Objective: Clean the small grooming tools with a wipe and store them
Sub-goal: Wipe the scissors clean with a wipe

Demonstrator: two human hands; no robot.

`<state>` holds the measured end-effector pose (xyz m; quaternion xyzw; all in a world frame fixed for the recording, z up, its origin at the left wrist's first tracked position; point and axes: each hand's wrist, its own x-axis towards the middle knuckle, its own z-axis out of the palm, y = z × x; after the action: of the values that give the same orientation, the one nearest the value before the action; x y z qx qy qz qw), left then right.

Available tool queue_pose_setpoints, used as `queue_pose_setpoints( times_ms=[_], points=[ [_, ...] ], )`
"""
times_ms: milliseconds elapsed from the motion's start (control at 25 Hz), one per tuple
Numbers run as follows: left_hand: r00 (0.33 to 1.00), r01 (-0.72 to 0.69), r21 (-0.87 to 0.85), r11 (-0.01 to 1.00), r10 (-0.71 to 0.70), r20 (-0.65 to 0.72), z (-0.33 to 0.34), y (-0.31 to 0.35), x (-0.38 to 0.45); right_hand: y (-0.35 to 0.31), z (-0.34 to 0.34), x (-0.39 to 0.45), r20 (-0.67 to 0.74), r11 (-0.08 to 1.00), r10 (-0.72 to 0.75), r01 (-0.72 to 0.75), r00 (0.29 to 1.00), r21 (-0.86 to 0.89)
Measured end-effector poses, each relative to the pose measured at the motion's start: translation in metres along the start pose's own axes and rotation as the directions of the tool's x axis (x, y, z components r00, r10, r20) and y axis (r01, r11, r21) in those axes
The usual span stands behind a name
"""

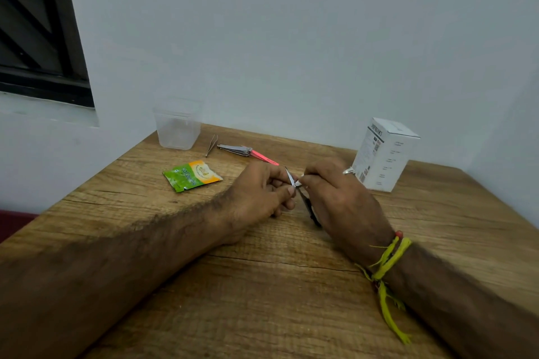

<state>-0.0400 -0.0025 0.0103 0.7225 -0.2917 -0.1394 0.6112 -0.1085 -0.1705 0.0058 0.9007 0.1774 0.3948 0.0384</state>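
Observation:
My left hand pinches a small pair of scissors near its pointed metal blades, which stick up between both hands; the dark handles hang below. My right hand pinches a small white bit of wipe against the blade. On the table behind lie metal tweezers, a steel nail clipper and a pink tool. A torn green and orange wipe sachet lies to the left. A clear plastic container stands at the back corner.
A white cardboard box stands upright just behind my right hand. The wooden table meets a white wall at the back and right. A dark window is at the upper left.

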Motion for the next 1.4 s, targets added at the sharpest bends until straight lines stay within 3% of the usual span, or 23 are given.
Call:
queue_pose_setpoints(
  times_ms=[80, 240, 360, 640, 840, 920, 1080, 1400],
  points=[
    [1.000, 0.001, 0.011, 1.000, -0.001, 0.010, 0.001, 0.001, -0.001, 0.002, -0.001, 0.000, -0.019, 0.999, 0.053, -0.052, 0.998, 0.009],
    [1.000, -0.003, 0.022, 1.000, 0.003, 0.006, 0.000, 0.002, -0.001, 0.002, 0.002, 0.000, 0.001, 1.000, 0.010, -0.010, 1.000, 0.020],
    [1.000, 0.003, 0.029, 1.000, -0.003, 0.010, 0.002, 0.002, -0.001, 0.005, 0.002, -0.001, -0.006, 0.991, 0.120, -0.119, 0.993, 0.056],
    [0.999, 0.038, -0.014, 0.999, -0.038, 0.012, 0.000, 0.003, -0.003, 0.005, 0.003, 0.002, -0.016, 0.983, 0.168, -0.166, 0.986, 0.073],
    [0.996, 0.078, -0.209, 0.975, -0.084, -0.020, 0.002, 0.005, -0.004, 0.010, -0.015, 0.000, -0.252, 0.930, 0.346, -0.294, 0.904, 0.220],
    [0.995, 0.063, -0.273, 0.960, -0.082, -0.059, 0.003, 0.004, -0.003, 0.000, -0.021, 0.000, -0.279, 0.939, 0.313, -0.252, 0.908, 0.232],
    [0.990, 0.047, -0.307, 0.950, -0.085, -0.110, 0.005, 0.004, 0.001, -0.022, -0.017, -0.003, -0.159, 0.972, 0.168, -0.137, 0.973, 0.191],
    [0.983, 0.133, -0.390, 0.911, -0.173, -0.067, -0.002, 0.008, 0.004, -0.010, 0.001, -0.002, -0.004, 0.965, 0.128, -0.124, 0.992, 0.231]
  ],
)
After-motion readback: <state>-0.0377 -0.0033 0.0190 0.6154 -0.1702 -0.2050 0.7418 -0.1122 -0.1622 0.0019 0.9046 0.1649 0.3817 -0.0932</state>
